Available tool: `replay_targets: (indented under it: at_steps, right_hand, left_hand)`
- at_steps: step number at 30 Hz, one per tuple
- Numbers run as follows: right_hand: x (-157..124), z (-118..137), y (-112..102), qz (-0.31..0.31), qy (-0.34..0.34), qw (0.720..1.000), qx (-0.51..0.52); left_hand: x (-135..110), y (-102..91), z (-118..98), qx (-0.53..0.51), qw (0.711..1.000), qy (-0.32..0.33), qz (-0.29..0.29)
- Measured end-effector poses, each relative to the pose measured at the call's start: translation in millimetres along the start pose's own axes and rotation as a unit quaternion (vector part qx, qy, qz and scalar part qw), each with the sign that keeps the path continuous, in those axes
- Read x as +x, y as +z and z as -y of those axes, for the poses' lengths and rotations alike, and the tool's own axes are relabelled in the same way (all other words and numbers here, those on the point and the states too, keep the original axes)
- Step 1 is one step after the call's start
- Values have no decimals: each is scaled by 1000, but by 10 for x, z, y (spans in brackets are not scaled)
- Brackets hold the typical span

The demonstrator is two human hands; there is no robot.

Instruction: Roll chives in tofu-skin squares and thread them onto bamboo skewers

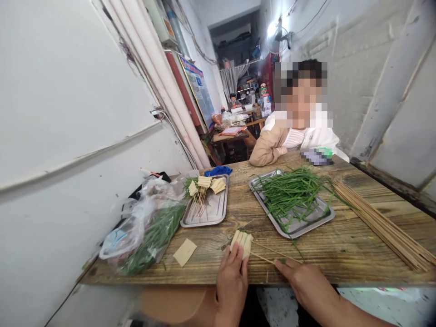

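Observation:
Several pale rolls of tofu skin [243, 238] lie side by side near the table's front edge, with bits of green at their far end. My left hand [233, 275] rests over them, its fingers closed against the rolls and holding them down. Two thin bamboo skewers [272, 249] run from the rolls toward the right. My right hand [304, 278] pinches the nearer skewer by its outer end, a scrap of green at the fingertips. One flat square of tofu skin [185, 252] lies to the left of my left hand.
A metal tray [204, 221] holds finished-looking skewers; another tray [299, 232] carries cut green chives [289, 190]. Bundled bamboo skewers [384, 227] lie at right. Plastic bags [153, 227] with greens sit at left, a blue cloth [218, 171] behind. A person [272, 141] sits across the table.

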State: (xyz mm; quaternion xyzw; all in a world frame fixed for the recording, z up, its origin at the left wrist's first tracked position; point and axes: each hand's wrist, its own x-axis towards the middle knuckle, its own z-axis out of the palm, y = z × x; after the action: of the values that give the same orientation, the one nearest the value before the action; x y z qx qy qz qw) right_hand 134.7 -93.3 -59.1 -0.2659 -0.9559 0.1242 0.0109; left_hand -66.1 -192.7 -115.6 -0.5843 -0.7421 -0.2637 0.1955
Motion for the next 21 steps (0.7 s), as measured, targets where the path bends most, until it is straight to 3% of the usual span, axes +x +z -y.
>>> replay_targets:
  at_steps: [21]
  right_hand:
    - [134,47,76,-2,3,999,43]
  left_hand:
    - [0,8,-25,-24,999,-22,-1]
